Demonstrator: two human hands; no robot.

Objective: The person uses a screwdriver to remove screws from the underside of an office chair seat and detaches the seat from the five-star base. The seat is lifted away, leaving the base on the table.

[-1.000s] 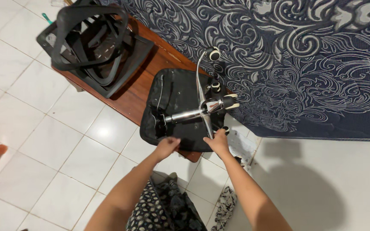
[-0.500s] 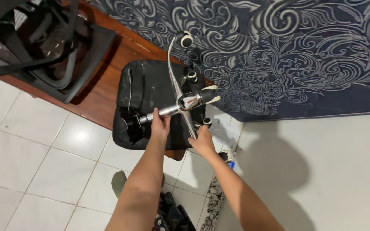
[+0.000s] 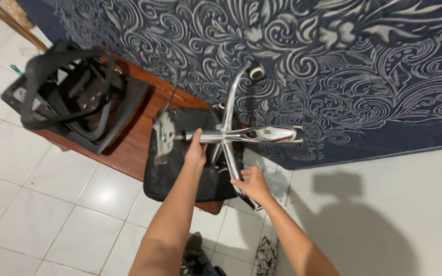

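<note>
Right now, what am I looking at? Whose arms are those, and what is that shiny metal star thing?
The picture comes from a camera worn on a person's head, looking down, so the two bare arms are that person's own. The shiny star thing is the chrome star-shaped base of an office chair, with small wheels at the ends of its legs and a metal column in the middle. The left hand is wrapped around the column. The right hand grips one of the chrome legs. Under the base lies the black padded chair seat, turned upside down on a low brown wooden table. Further left on that table sits the black mesh chair back with its frame. Behind everything is a dark blue cloth with pale swirls, and the floor is white tile.
</note>
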